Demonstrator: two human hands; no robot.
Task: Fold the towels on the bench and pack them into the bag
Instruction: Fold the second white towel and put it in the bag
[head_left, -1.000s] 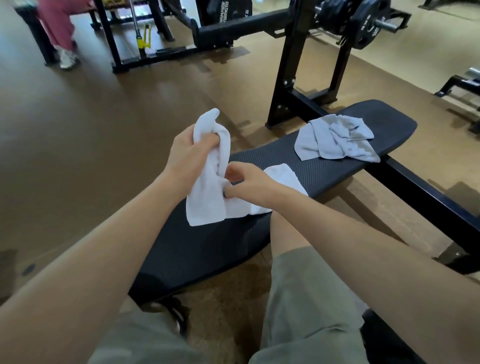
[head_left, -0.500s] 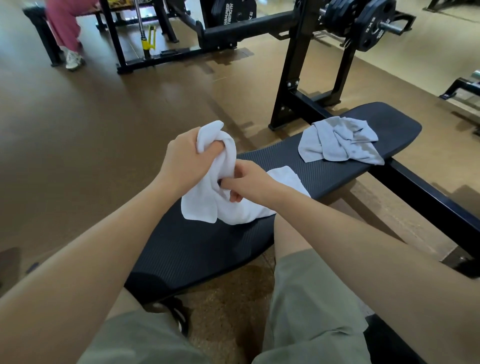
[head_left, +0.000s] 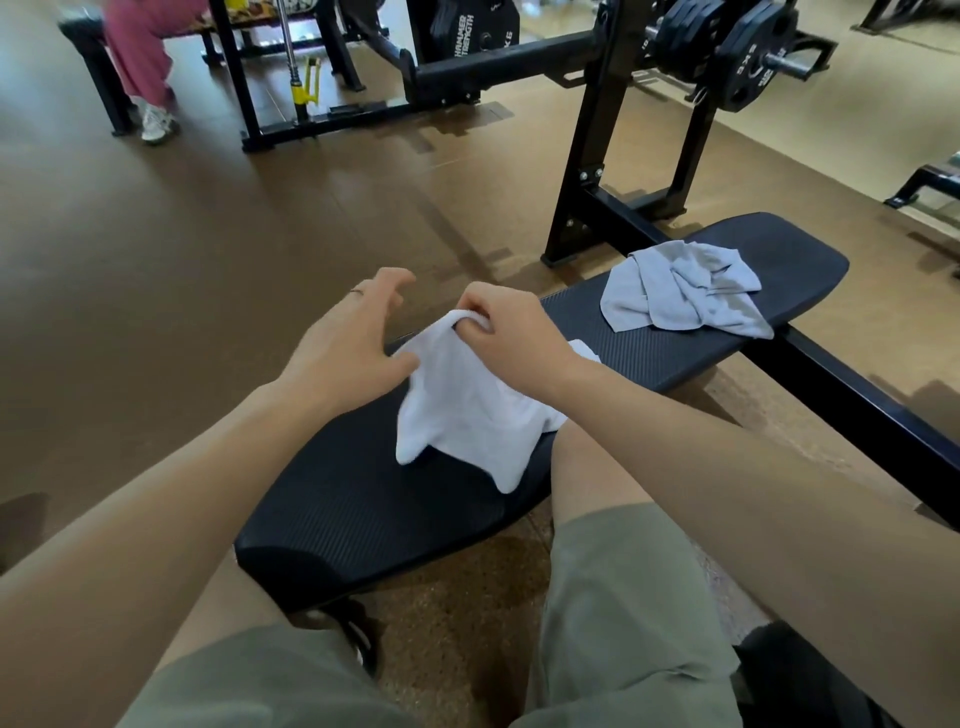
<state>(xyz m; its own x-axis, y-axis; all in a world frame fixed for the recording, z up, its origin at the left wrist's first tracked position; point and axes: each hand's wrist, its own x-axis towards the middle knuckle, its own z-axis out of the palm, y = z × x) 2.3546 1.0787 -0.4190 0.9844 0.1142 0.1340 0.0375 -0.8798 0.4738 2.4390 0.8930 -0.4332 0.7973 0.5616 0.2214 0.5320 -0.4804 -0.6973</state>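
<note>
Gym floor behind, black padded bench up front: right hand pinching the white cloth towel, left hand spread and empty, so the dangling corners could slump unevenly and spoil the fold

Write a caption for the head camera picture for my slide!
Right hand pinches a crumpled white towel above the black padded bench; open left hand beside it; rumpled grey towel waits.
</note>
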